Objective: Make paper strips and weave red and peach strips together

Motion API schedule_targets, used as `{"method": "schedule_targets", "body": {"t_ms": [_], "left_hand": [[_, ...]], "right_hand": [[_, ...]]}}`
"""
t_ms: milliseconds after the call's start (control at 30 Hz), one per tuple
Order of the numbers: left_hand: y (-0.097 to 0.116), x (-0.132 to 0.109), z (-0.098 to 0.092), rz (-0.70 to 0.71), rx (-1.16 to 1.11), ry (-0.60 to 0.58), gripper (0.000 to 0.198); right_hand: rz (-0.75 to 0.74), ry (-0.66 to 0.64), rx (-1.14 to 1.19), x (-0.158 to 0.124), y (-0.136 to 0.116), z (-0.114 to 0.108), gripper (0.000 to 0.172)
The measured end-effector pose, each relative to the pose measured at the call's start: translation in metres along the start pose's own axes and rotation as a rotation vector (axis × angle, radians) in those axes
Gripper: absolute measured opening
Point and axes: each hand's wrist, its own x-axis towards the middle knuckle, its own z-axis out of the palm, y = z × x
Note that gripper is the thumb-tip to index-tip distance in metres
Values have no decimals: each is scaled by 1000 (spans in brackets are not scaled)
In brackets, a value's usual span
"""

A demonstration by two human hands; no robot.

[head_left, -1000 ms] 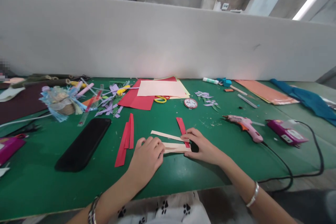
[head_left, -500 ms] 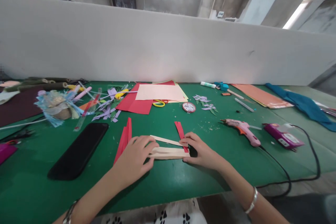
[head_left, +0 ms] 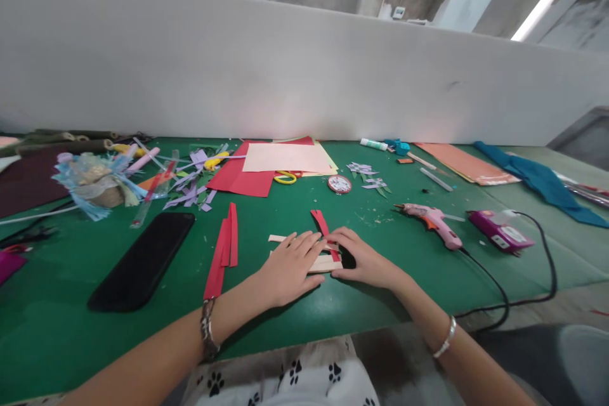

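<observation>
My left hand (head_left: 291, 273) lies with fingers outstretched over several cream paper strips (head_left: 324, 264), hiding much of their length. One cream strip's left end shows beyond the fingers. My right hand (head_left: 364, 258) grips the strips' right ends, fingers on the far side and thumb on the near side. A red paper strip (head_left: 320, 222) crosses there, running away from me past the fingertips; where it meets the cream strips is partly covered. Left of my left hand, a few loose red paper strips (head_left: 223, 250) rest on the green table.
A black phone-like slab (head_left: 143, 263) lies at left. At right are a pink glue gun (head_left: 432, 223) and a purple power box (head_left: 499, 231) with a black cord. Behind are red paper sheets (head_left: 242, 181), yellow-handled scissors (head_left: 285, 177), a round red-rimmed container (head_left: 339, 184) and purple scraps.
My left hand has moved right along the cream strips, from their left ends to near my right hand, uncovering the loose red strips. The camera view has tilted slightly down.
</observation>
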Motion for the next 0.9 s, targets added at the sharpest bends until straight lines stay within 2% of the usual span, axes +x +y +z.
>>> {"method": "schedule_targets", "body": {"t_ms": [267,400,533,633,767,833,900], "left_hand": [[3,-5,-4,8,15,3,47],[4,-4,-4,23,13,48,44],[-2,-1,-17,16,-2,104,41],[-23,4,-36,-112,33,159,41],[-74,6,-60,-335,131,132,43],[-100,2,-68,-533,260,39,44],[-118,-8,-73,-652,275,-15,50]], "right_hand": [[-22,-66,41,-2,0,-9,53],[-10,-90,-4,0,-2,-18,42],[-40,-121,-55,6,-1,-20,48],[-90,-186,-78,8,1,-17,58],[-55,-234,-116,10,0,-15,59],[-27,-234,-114,10,-1,-16,53],[-17,-222,-107,10,-2,-16,49]]}}
